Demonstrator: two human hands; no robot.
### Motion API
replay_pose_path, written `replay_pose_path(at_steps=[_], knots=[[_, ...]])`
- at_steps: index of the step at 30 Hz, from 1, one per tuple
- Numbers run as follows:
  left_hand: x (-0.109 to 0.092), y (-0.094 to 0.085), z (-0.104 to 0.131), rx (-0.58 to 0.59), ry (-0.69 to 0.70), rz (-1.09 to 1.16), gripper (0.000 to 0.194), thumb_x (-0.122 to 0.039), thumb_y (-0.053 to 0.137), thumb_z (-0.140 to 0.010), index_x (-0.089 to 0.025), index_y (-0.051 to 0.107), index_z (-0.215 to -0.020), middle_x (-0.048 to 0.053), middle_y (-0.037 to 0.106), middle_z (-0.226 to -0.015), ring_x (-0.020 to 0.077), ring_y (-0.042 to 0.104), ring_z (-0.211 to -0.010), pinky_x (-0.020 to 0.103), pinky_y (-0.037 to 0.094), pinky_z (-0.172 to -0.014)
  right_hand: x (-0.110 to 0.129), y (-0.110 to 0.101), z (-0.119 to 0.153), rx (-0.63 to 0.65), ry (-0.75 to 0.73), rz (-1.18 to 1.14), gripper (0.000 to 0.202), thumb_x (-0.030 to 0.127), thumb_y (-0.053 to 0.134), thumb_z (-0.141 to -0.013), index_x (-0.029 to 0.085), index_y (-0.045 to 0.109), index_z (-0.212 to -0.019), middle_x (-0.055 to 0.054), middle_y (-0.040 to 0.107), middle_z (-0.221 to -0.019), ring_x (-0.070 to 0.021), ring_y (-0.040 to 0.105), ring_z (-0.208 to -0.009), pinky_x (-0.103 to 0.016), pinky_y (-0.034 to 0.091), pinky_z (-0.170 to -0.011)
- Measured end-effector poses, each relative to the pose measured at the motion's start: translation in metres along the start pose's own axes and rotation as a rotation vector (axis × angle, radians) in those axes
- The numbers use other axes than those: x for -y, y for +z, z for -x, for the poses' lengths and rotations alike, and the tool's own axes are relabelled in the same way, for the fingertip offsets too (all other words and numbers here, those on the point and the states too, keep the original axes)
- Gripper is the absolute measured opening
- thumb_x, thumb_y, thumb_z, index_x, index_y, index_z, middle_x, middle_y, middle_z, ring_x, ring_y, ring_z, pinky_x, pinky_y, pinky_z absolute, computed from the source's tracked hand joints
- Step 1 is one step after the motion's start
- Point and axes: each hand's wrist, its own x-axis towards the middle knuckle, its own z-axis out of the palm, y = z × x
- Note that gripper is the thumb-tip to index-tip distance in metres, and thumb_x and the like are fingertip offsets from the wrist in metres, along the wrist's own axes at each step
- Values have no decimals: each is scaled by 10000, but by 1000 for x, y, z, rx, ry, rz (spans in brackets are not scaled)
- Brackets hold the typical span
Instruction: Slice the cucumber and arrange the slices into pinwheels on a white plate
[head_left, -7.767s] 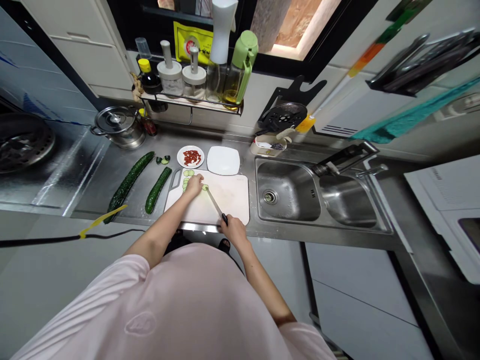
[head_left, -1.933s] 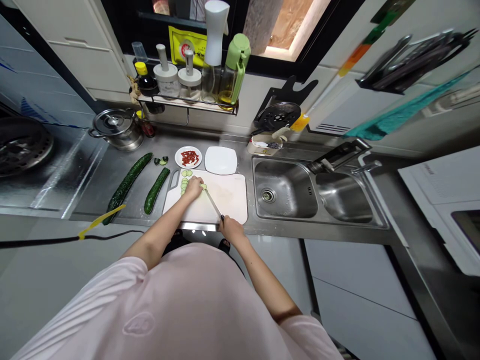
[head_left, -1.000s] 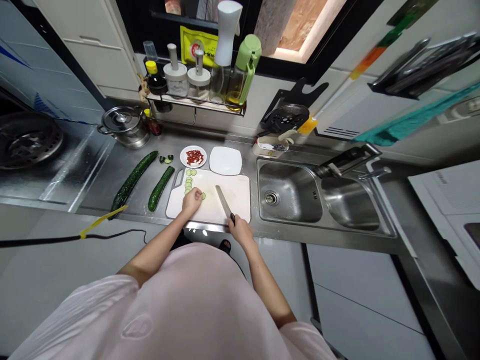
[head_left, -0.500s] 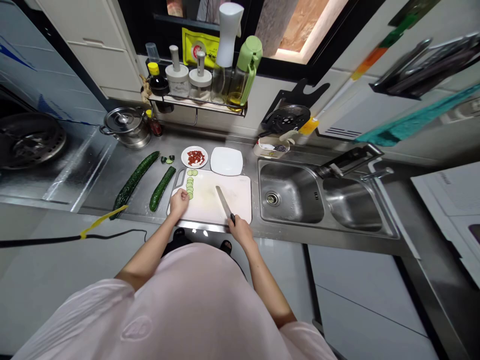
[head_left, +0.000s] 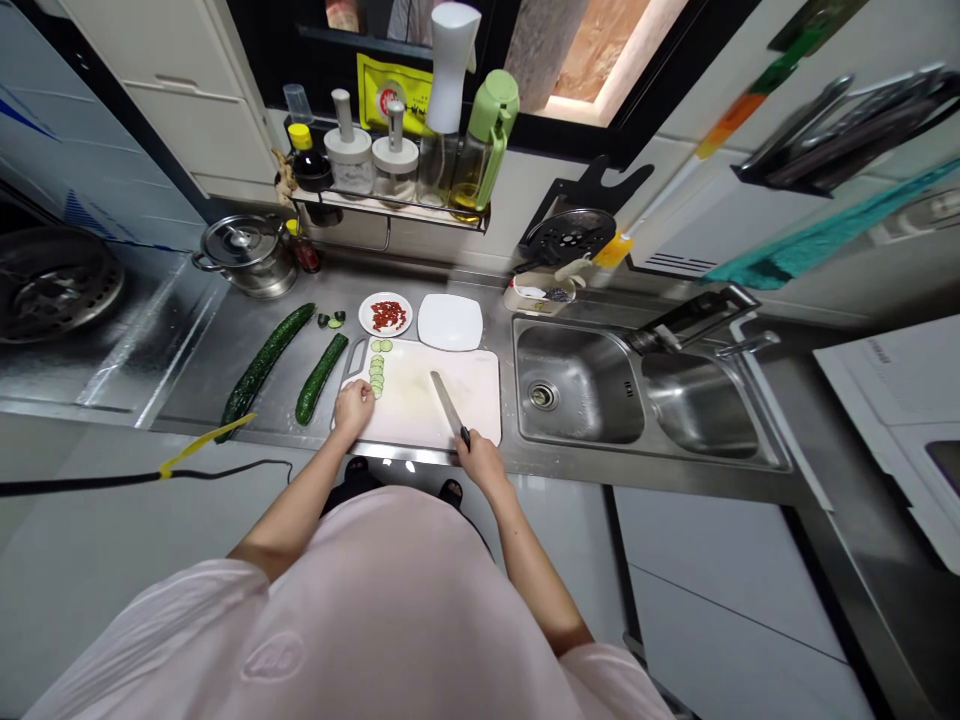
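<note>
My right hand (head_left: 481, 458) is wrapped round the black handle of a kitchen knife (head_left: 448, 405), whose blade lies low over the white cutting board (head_left: 420, 425). At the board's left side, my left hand (head_left: 354, 405) has its fingers curled together by the lower end of a row of cucumber slices (head_left: 377, 369). Whether a slice is between those fingertips is hidden. Left of the board lie a cut cucumber (head_left: 321, 380) and a longer cucumber (head_left: 266, 365). Small cucumber end pieces (head_left: 332, 321) sit behind them.
Behind the board stand a plate of chopped red pieces (head_left: 385, 331) and a white square plate (head_left: 450, 340). A double sink (head_left: 581, 425) is at the right, a steel pot (head_left: 262, 275) at the back left. Bottles and jars fill a wall rack (head_left: 390, 208).
The whole view has shifted slightly to the left. Both hands keep nearly the same places over the board, the knife still in my right hand.
</note>
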Motion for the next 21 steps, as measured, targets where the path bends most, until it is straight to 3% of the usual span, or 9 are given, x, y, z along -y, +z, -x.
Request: replay_pose_path(at_steps=[5, 10, 16, 21], knots=[[-7, -5, -9, -7, -34, 4, 135, -258, 535, -786, -215, 642, -857, 51, 642, -858, 201, 594, -848, 290, 433, -783, -1, -2, 2, 2, 14, 5, 401, 480, 320, -981, 179, 563, -1089, -119, 678, -1005, -226, 632, -964, -272, 395, -733], [-26, -6, -41, -46, -16, 33, 229, -261, 541, -805, -202, 657, -994, 66, 632, -918, 209, 590, -903, 298, 436, -843, -2, -3, 3, 2, 25, 14, 416, 495, 317, -980, 182, 561, -1106, -117, 677, -1002, -231, 633, -956, -275, 394, -739], [-41, 3, -82, 4, -29, -59, 365, -279, 568, -798, -198, 631, -1149, 137, 600, -1099, 286, 555, -1036, 388, 404, -915, -1, -3, 4, 2, 15, 2, 422, 498, 310, -980, 184, 566, -1098, -117, 678, -1000, -228, 630, -958, -275, 389, -745], [-47, 7, -97, 42, -29, -158, 377, -290, 545, -817, -194, 622, -1173, 173, 580, -1131, 337, 512, -1102, 447, 385, -918, -2, -5, 6, 0, 18, -13, 409, 485, 325, -979, 177, 571, -1088, -117, 681, -986, -229, 635, -945, -270, 387, -725]])
